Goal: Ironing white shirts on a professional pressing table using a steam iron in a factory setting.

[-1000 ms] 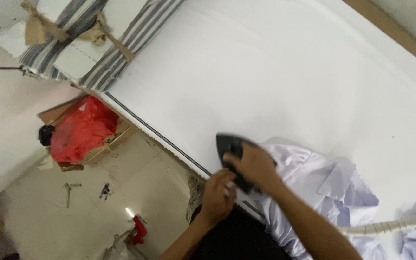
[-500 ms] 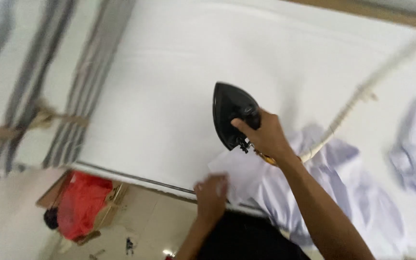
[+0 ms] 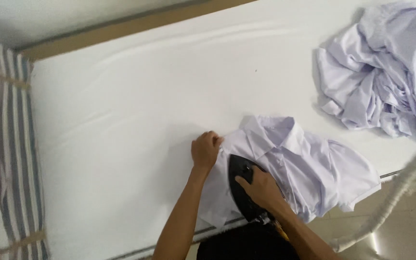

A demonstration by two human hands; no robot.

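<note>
Moved down onto the white shirt (image 3: 304, 168), the black iron (image 3: 242, 190) now presses fabric, right hand (image 3: 261, 188) gripping its handle, left hand (image 3: 206, 150) pinching the shirt edge on the white tabletop (image 3: 121, 144).

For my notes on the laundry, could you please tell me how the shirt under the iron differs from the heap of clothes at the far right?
The shirt lies spread out with its collar showing; the heap is crumpled and piled up. The shirt is at the near table edge, pressed by the black iron in the right hand and held by the left hand; the heap lies untouched. Both are pale lilac-white fabric.
</note>
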